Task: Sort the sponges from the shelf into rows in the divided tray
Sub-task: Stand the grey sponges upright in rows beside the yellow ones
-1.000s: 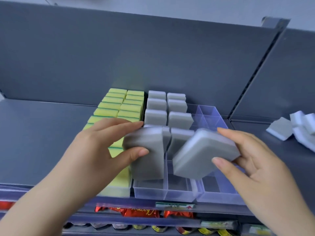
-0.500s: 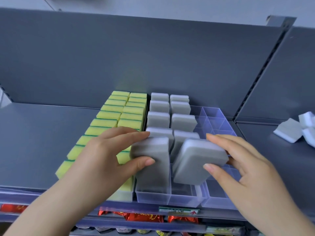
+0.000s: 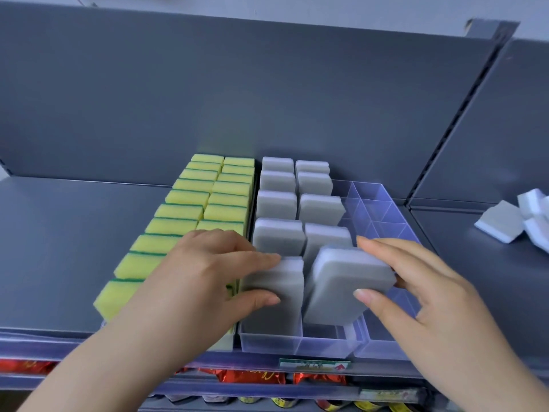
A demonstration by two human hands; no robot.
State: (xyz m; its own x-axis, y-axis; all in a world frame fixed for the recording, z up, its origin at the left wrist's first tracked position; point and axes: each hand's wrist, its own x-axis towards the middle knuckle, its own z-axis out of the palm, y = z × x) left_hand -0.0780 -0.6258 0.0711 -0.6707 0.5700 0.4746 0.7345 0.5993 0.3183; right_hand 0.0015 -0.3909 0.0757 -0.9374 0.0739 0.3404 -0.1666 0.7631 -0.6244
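Thumb and fingers (image 3: 258, 258) of the left hand (image 3: 202, 278) pinch an upright grey sponge (image 3: 279, 313) in a front compartment of the divided tray (image 3: 297, 344). Right hand (image 3: 430, 298) pinches a tilted grey sponge (image 3: 341, 292) over the next compartment to the right. Yellow sponges (image 3: 190, 200) stand in rows along the tray's left side.

- Straight ahead of me a dark grey metal back panel (image 3: 267, 99) fills most of my view.
- The shelf (image 3: 74, 248) I stand at is flat grey metal, softly and evenly lit.
- On my right a slotted upright (image 3: 463, 108) divides it from the next bay (image 3: 523, 114).
- A pale wall (image 3: 297, 7) shows above.
- Below, red foil packets (image 3: 252, 377) lie under a price label (image 3: 315, 365).
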